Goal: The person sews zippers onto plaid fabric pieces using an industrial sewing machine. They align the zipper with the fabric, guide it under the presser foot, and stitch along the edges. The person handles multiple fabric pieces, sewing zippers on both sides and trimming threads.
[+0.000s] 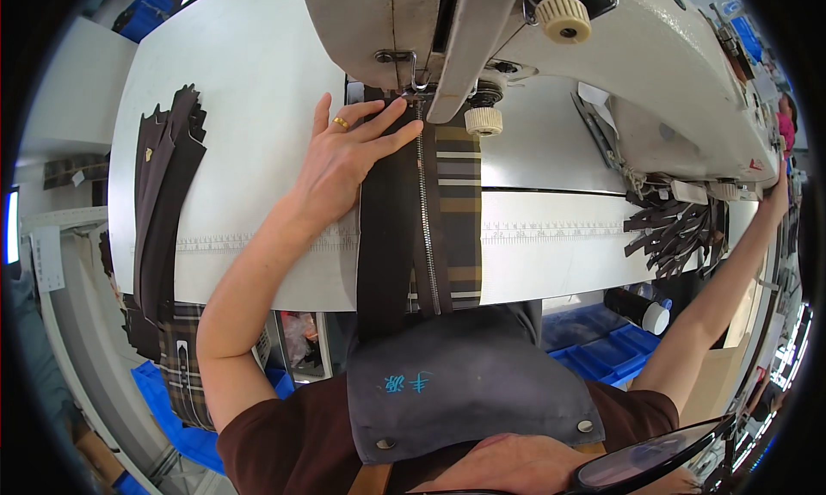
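My left hand [348, 151] lies on a dark brown fabric strip [387, 228], its fingers spread and fingertips close to the presser foot [416, 95] of a white sewing machine [671, 56]. A metal zipper [426, 211] runs along the strip from under the foot toward my lap. Beside the zipper, on its right, is brown plaid fabric [460, 237]. My right arm stretches far out to the machine's right end, where my right hand [780, 190] is small at the picture's rim. Its fingers are hidden, so its grip cannot be made out.
Dark fabric pieces [168, 177] lie on the table's left side, with plaid fabric [182, 366] hanging below them. On the right are a bundle of dark strips [675, 233] and scissors [595, 129]. A black bottle [635, 310] and blue bins [602, 344] sit below the table edge.
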Tool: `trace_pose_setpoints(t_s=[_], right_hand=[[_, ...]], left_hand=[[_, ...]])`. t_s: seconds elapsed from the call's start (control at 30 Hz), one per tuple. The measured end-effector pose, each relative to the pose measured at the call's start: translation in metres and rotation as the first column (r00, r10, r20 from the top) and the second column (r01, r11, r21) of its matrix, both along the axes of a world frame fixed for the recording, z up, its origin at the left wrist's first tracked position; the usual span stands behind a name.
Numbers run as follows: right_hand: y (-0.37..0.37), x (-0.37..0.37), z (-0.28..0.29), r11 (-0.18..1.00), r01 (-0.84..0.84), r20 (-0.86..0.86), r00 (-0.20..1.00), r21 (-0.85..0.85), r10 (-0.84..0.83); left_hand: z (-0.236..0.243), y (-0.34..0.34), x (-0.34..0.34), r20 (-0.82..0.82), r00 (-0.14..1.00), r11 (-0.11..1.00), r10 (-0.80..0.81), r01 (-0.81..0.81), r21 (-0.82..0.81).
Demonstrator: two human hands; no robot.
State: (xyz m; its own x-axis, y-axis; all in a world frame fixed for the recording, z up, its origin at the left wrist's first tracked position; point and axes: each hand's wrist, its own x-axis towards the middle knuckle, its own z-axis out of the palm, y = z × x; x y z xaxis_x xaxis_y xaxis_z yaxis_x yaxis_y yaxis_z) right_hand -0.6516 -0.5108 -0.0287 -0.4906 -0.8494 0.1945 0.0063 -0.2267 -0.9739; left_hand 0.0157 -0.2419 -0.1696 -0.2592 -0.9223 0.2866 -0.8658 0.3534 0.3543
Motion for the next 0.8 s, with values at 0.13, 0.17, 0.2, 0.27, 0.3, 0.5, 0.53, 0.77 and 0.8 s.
trace_pose_setpoints(t_s=[0.13,0.17,0.2,0.27,0.3,0.5,0.53,0.77,0.8], right_hand=[[0.036,0.036,-0.045,0.918,0.274,0.038,0.961,-0.285,-0.275],[0.043,0.04,-0.046,0.885,0.372,0.018,0.924,-0.28,-0.382],[0.052,0.03,-0.034,0.856,0.4,-0.347,0.792,-0.328,-0.502],[0.09,0.141,-0.019,0.732,0.158,-0.395,0.756,-0.663,-0.521],[0.116,0.192,-0.009,0.63,0.012,-0.425,0.729,-0.776,-0.536],[0.2,0.429,-0.109,0.485,-0.87,-0.925,0.106,0.092,0.366],[0.196,0.444,-0.117,0.508,-0.844,-0.914,0.058,0.171,0.402],[0.183,0.463,-0.144,0.56,-0.822,-0.968,0.048,0.102,0.247],[0.182,0.462,-0.145,0.546,-0.832,-0.959,0.07,0.096,0.276]], left_hand=[[-0.004,-0.001,0.001,0.016,1.0,1.0,-0.012,0.012,0.003],[-0.003,-0.001,0.002,0.016,1.0,1.0,-0.01,0.01,-0.005],[-0.003,-0.003,0.001,0.01,1.0,1.0,-0.02,0.02,-0.013],[-0.002,-0.001,0.002,0.018,1.0,1.0,0.006,-0.005,-0.021],[-0.003,-0.001,0.001,0.019,1.0,1.0,0.005,-0.004,-0.03],[0.001,-0.001,-0.004,0.088,0.996,0.999,0.024,-0.021,-0.039],[0.002,0.0,-0.003,0.087,0.996,0.999,0.037,-0.035,-0.034],[0.002,0.006,-0.003,0.125,0.992,1.0,0.014,-0.014,-0.006],[0.001,0.008,-0.004,0.112,0.993,1.0,0.026,-0.027,0.003]])
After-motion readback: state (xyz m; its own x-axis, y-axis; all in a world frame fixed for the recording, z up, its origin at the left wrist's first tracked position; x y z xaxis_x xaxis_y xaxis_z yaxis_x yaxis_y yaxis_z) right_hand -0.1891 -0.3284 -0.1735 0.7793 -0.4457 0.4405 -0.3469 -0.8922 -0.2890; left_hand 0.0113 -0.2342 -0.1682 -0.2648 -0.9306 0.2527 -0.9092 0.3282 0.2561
